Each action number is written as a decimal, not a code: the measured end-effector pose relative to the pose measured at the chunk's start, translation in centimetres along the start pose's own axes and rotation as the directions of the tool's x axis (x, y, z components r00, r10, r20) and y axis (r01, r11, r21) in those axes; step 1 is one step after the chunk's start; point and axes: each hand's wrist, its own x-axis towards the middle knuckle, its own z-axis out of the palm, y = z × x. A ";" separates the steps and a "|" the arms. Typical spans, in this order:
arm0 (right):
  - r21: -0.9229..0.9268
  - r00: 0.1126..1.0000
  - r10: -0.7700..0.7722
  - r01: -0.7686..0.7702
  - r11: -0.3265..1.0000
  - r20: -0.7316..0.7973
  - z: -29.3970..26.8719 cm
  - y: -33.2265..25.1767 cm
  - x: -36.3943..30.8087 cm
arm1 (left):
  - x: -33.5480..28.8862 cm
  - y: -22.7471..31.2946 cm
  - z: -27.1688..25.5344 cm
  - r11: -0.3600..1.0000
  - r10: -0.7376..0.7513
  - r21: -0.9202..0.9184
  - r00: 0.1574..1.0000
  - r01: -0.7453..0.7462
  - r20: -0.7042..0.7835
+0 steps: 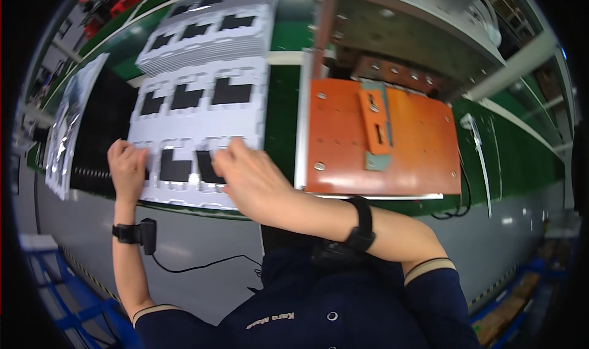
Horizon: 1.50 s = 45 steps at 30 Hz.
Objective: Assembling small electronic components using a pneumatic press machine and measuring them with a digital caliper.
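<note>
A white plastic tray (178,125) with rows of shaped pockets lies on the bench in front of me. Flat black L-shaped pieces (232,92) sit in its back row. More are in the front row, among them a squarish black piece (175,165). My right hand (254,180) is closed at the tray's front right, its fingertips pinching a slightly tilted black piece (209,168). My left hand (127,170) is curled closed at the front left corner, beside a partly covered black piece; what its fingers grip is hidden.
Behind the tray rises a stack of similar filled trays (196,48). A black sheet (101,134) and clear-wrapped material (67,128) lie to the left. On the right stands a press-like machine with an orange plate (423,146); a thin metal tool (481,158) lies beyond it.
</note>
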 end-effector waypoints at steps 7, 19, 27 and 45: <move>0.066 0.980 -0.166 0.174 0.982 -0.114 -0.5 -1.0 -0.9 | 2.2 -0.2 -1.0 0.997 0.056 0.059 0.996 -0.052 -0.071; 0.184 0.964 0.238 -0.215 0.959 -0.116 -20.1 -1.6 -10.0 | 10.8 8.5 5.1 0.932 0.074 -0.362 0.974 0.008 0.212; 0.306 0.825 0.532 -0.465 0.831 -0.190 -23.4 4.2 -13.6 | 17.2 12.6 -2.3 0.917 0.068 -0.383 0.990 -0.110 -0.122; -0.634 0.978 -0.145 0.019 0.773 -0.147 -20.8 5.5 -10.8 | 16.1 26.2 -3.4 0.524 0.748 -0.705 0.654 -0.479 0.112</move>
